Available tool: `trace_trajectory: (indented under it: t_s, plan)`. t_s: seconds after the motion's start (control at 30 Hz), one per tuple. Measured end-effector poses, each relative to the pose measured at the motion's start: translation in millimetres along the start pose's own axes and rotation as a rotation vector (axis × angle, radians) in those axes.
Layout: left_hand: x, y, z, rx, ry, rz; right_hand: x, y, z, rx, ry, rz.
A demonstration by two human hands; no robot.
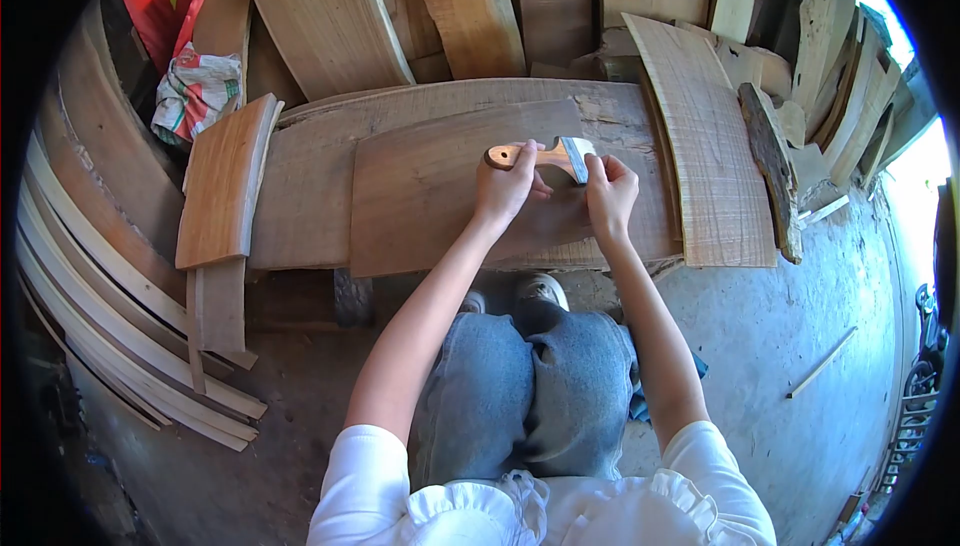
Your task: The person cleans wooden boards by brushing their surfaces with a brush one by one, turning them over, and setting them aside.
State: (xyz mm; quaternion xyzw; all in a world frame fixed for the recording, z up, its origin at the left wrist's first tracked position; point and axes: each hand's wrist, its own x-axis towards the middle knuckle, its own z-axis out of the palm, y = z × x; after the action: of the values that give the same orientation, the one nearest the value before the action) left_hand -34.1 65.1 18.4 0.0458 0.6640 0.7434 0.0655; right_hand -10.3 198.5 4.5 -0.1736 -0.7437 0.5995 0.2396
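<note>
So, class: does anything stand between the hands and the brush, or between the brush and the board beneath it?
Nothing visible does. The left hand holds the brush, the right hand is at its bristle end, and no other object shows between brush and board.

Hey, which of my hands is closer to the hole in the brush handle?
Your left. The left hand holds the brush just beside the hole; the right hand is farther off, at the brush's opposite end.
</note>
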Motion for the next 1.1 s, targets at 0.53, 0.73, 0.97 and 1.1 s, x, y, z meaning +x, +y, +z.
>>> trace_trajectory:
  t_s: [0.53, 0.73, 0.97, 1.1]
  plan:
    - [-71.5, 70.1, -243.3, 0.491, 0.595, -0.054, -15.1, 1.2, 14.5, -0.235, 0.01, -0.272]
    - [-90.2, 125.9, -217.0, 0.42, 0.552, 0.165, -13.8, 6.1, 13.9, -0.161, 0.043, -0.253]
    - [-36.4, 67.7, -64.0, -0.01, -0.046, -0.015, -11.6, 10.0, 9.2, 0.125, 0.123, -0.348]
    - [-25.5, 14.2, -4.5, -0.109, -0.053, -0.15, -6.7, 12.0, 7.9, 0.072, 0.016, -0.475]
